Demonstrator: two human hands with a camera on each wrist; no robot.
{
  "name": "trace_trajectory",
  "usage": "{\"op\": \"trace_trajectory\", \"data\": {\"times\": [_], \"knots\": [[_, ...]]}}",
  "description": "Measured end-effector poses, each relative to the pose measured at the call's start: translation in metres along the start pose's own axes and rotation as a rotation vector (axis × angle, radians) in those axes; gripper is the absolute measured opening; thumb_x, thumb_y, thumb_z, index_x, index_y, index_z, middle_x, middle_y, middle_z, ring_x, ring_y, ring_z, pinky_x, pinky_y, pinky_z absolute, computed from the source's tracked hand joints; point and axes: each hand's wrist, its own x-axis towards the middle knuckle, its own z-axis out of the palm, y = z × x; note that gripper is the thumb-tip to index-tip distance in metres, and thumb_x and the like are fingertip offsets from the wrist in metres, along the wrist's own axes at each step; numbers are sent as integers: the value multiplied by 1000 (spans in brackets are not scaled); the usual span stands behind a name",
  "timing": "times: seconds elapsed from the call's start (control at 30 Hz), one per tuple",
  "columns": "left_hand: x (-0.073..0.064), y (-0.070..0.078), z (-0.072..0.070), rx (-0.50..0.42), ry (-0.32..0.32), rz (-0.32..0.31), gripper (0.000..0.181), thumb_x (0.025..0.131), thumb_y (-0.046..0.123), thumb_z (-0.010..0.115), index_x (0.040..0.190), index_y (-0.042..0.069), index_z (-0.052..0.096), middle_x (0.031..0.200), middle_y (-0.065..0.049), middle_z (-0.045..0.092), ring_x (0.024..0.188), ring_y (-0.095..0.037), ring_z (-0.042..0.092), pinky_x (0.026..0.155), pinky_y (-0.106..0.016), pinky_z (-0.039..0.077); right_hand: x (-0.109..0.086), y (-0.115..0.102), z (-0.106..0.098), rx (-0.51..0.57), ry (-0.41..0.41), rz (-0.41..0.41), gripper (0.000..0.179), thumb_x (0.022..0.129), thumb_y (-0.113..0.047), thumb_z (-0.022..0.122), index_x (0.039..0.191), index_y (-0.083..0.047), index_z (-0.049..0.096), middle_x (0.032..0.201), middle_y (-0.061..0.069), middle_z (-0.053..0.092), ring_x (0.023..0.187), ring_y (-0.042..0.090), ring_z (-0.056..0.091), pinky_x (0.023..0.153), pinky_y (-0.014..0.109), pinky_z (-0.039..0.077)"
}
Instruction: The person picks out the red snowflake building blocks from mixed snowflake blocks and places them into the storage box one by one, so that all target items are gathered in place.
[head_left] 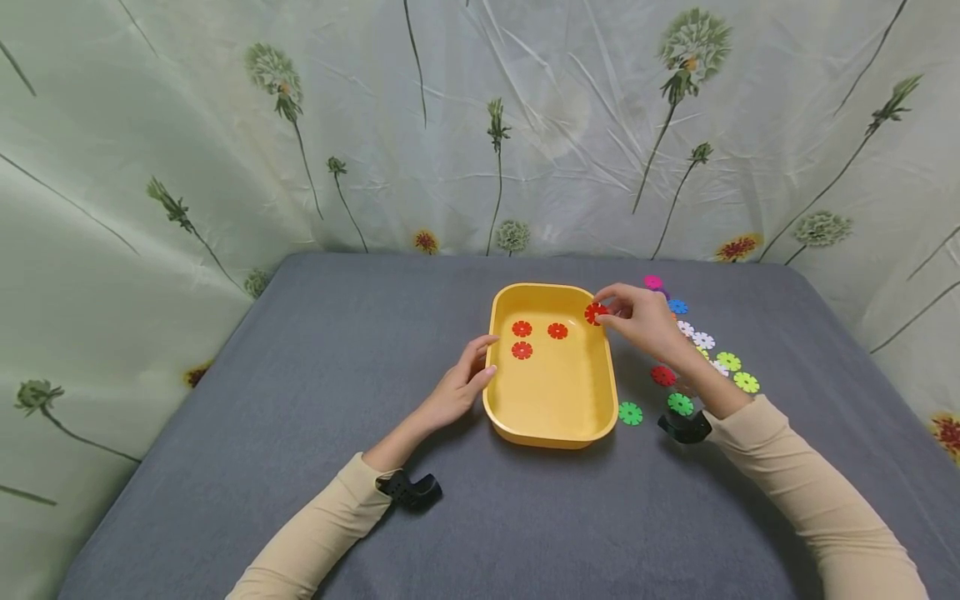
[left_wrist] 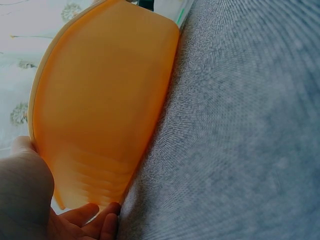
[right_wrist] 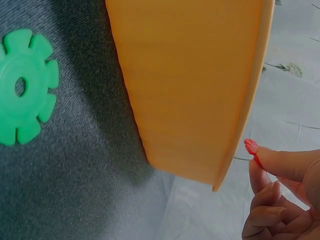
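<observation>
The left hand (head_left: 454,388) grips the tray's (head_left: 551,396) left edge; the right hand (head_left: 643,321) pinches a red disc (head_left: 593,313) near its far-right corner.

Beige sleeves (head_left: 318,527), black wristbands (head_left: 411,492)

Three discs (head_left: 557,331) in the tray (head_left: 555,392), other discs (head_left: 728,361) to its right

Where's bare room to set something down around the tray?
Gray table is bare left of the left hand and between the beige sleeves, nearside of the yellow tray. Inside it, the near half is free; three red discs lie beyond. Crowded: right of the tray, loose colored discs around the right arm.
</observation>
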Motion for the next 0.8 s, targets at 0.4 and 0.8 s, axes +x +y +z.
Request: {"op": "trace_trajectory", "data": {"times": [0.4, 0.8], "knots": [[0, -3, 0, -2, -8, 18, 48, 99, 18, 44, 143, 18, 25, 145, -20, 40, 127, -33, 49, 104, -48, 41, 4, -3, 8, -8, -80, -45, 20, 84, -9, 68, 103, -8, 70, 82, 13, 71, 63, 17, 53, 55, 20, 43], [-10, 37, -9, -21, -54, -26, 50, 99, 13, 42, 144, 2, 23, 146, -27, 35, 129, -39, 45, 106, -50, 38, 11, -5, 19, -30, -122, -92, 18, 82, -8, 69, 100, -7, 72, 81, 14, 72, 61, 16, 57, 53, 21, 44]]}}
